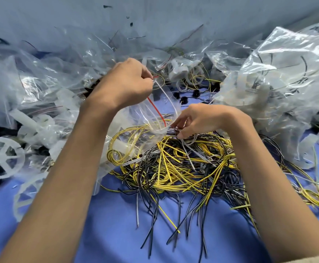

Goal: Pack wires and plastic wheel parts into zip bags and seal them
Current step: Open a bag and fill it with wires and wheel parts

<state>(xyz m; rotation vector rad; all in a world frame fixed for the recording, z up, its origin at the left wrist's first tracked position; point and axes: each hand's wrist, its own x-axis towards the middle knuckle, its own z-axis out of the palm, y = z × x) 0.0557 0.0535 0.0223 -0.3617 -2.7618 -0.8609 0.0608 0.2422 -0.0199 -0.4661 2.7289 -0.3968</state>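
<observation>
Left grip is raised over the middle of the desk, fingers pinching the top edge of a clear zip bag w/ a red seal strip. The bag mouth hangs open, tilted toward the right. Right grip sits just beside that mouth, fingertips pinched on a few grey & black wires at the top of the wire pile. The pile is a yellow/black/grey tangle spread on the blue desk between both forearms. Some yellow wires are already inside the bag, lower left part. A white spoked plastic wheel lies at far left, near the edge. Heaps of filled clear bags are on the left & right. Small black round parts lie behind the bag.
</observation>
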